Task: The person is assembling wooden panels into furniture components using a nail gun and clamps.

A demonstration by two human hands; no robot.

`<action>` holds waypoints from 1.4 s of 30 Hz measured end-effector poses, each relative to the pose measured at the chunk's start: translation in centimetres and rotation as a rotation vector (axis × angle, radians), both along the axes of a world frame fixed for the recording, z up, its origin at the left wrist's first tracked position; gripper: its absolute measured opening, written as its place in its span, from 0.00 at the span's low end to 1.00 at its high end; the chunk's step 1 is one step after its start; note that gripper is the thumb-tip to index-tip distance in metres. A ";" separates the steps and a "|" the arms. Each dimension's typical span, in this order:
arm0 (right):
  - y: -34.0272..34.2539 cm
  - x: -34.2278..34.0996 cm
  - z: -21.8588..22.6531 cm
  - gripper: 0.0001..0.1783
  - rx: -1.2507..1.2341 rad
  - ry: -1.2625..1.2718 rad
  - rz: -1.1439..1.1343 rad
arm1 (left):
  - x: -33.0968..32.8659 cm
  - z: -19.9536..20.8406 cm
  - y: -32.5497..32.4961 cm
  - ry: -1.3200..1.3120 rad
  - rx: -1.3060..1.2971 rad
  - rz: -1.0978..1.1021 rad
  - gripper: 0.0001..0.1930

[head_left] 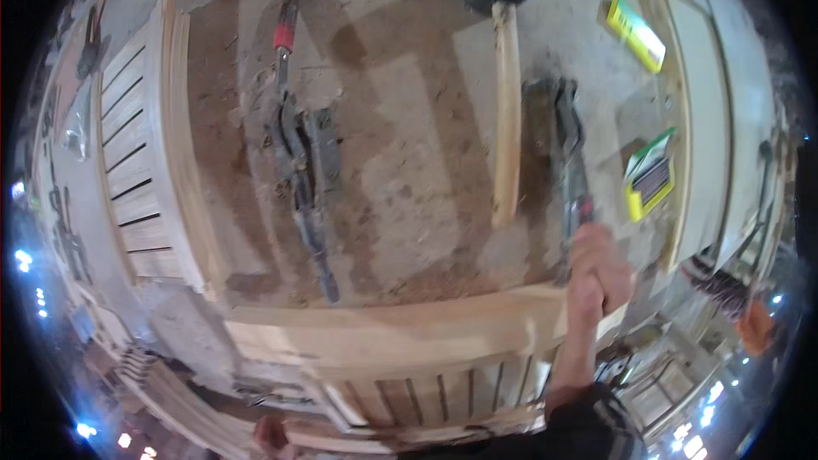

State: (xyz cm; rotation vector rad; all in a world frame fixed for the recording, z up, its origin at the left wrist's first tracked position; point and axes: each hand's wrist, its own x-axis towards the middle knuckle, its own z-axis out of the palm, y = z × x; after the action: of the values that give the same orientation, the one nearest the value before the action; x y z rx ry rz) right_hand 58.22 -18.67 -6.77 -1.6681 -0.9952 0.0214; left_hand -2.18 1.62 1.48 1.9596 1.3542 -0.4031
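My right hand [599,277] is closed around the red-tipped handle of a dark metal lever clamp [569,132] on the right of the work surface. My left hand [271,436] shows only in part at the bottom edge, beside the slatted wooden panel [426,396] in front of me; its fingers are too unclear to read. A second lever clamp [296,149] lies to the left, its red grip pointing away from me. Between the two clamps rests a mallet [506,111] with a black head and a pale wooden handle.
A pale wooden rail [383,330] runs along the near edge. Another slatted wooden panel [136,162] stands at the left. Two yellow packets, a far one [636,34] and a near one [652,187], lie at the right beside a long board [703,119].
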 end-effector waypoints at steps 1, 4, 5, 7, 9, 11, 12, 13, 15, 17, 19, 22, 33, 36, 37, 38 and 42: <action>1.1 -0.3 0.9 0.18 -0.015 -0.014 -0.064 | 1.1 -0.2 -0.7 0.001 0.122 -0.050 0.11; 2.0 -0.3 3.3 0.16 -0.013 -0.032 -0.097 | 4.0 0.5 -0.9 0.001 0.254 -0.111 0.14; 1.9 -0.7 3.4 0.16 -0.124 0.120 -0.151 | 4.2 1.0 -1.0 0.013 0.257 -0.117 0.15; 3.1 0.0 5.5 0.17 -0.214 0.243 -0.176 | 3.5 1.0 -0.9 -0.004 0.270 -0.115 0.15; 6.2 0.3 9.2 0.18 -0.561 0.738 -0.255 | 1.7 0.3 -1.2 -0.073 0.299 -0.131 0.11; 9.8 0.1 11.6 0.17 -0.348 0.736 -0.074 | 1.5 0.2 -1.2 -0.115 0.285 -0.047 0.07; 13.3 -1.1 11.9 0.16 -0.182 0.737 0.005 | 1.0 0.9 -1.7 -0.116 0.268 0.042 0.04; 16.2 -1.0 12.9 0.15 -0.024 0.713 0.063 | 1.6 1.0 -1.8 -0.109 0.269 0.063 0.05; 22.2 1.3 11.4 0.19 -0.219 0.547 0.035 | 2.5 0.6 -2.1 -0.181 0.320 0.118 0.04; 29.4 2.4 7.0 0.25 -0.404 0.324 -0.230 | 2.0 0.2 -2.5 -0.247 0.344 0.236 0.03; 34.2 5.3 0.6 0.29 -0.580 0.342 -0.102 | 2.5 0.9 -2.5 -0.292 0.342 0.248 0.02; 37.3 6.7 -3.4 0.27 -0.563 0.552 -0.175 | 3.2 0.9 -2.0 -0.362 0.297 0.280 0.03; 29.9 -8.7 13.8 0.29 -0.342 0.936 0.722 | 0.9 0.7 -1.7 -0.380 0.340 0.247 0.03; 28.4 -10.4 12.3 0.25 -0.481 0.035 0.328 | 2.3 1.1 -1.4 -0.428 0.315 0.208 0.04; 29.2 -10.2 12.3 0.25 -0.336 0.325 0.241 | 2.0 0.6 -1.4 -0.436 0.322 0.214 0.04; 29.7 -10.1 12.1 0.24 -0.180 0.606 0.145 | 1.6 0.4 -1.8 -0.429 0.300 0.207 0.04; 28.9 -10.8 10.2 0.23 -0.276 0.520 0.128 | 2.4 0.1 -2.4 -0.342 0.290 0.209 0.05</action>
State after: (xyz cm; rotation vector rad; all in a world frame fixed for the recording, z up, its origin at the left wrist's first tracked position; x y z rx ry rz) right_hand 47.42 10.18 3.42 -1.7149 -0.7172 0.6704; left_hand 0.27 -0.83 1.58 1.9734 1.4287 0.2318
